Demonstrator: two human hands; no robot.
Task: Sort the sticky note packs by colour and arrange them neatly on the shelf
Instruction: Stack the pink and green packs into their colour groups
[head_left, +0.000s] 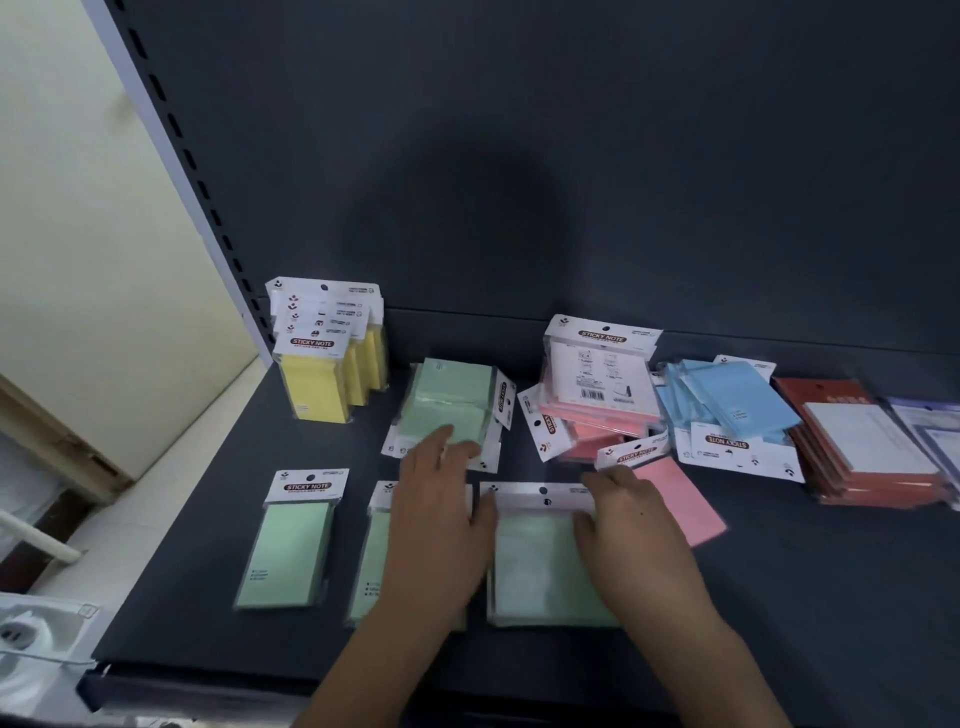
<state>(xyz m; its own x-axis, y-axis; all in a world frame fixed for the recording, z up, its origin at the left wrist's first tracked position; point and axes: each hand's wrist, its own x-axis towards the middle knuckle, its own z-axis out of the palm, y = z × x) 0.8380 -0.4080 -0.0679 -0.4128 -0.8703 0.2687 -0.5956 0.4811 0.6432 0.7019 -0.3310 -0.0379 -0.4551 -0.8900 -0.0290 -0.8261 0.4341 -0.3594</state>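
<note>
At the front edge of the shelf (779, 597), your left hand (441, 519) lies flat, fingers straight, on the middle green pack (371, 561); your right hand (634, 525) covers the third green pack (535, 566), fingers bent, grip unclear. Square it level with its neighbours, evenly spaced.

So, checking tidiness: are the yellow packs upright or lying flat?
Upright: the yellow packs stand on their bottom edges, header cards up, one behind another.
</note>
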